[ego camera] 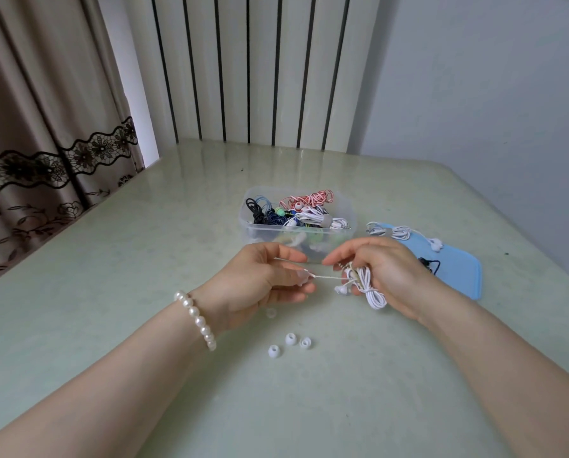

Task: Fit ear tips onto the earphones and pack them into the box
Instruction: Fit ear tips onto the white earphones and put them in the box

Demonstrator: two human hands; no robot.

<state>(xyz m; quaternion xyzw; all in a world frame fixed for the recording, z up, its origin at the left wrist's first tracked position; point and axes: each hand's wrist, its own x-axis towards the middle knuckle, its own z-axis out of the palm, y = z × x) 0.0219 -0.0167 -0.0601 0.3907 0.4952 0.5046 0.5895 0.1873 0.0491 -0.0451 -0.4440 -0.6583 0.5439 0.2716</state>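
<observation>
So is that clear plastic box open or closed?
Open. The clear box has no lid on it, coiled earphones heap above its rim, and the blue lid lies flat on the table to its right.

Right hand [385, 272] holds coiled white earphones [370, 285]; left hand [260, 276] pinches their cord [326, 277].

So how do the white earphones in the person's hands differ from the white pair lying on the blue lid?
The held white earphones are bundled in the right hand, one cord end pulled out by the left hand. The white pair on the lid lies untouched on the blue lid, its earbuds trailing loose. Both are white, wired and coiled.
</observation>
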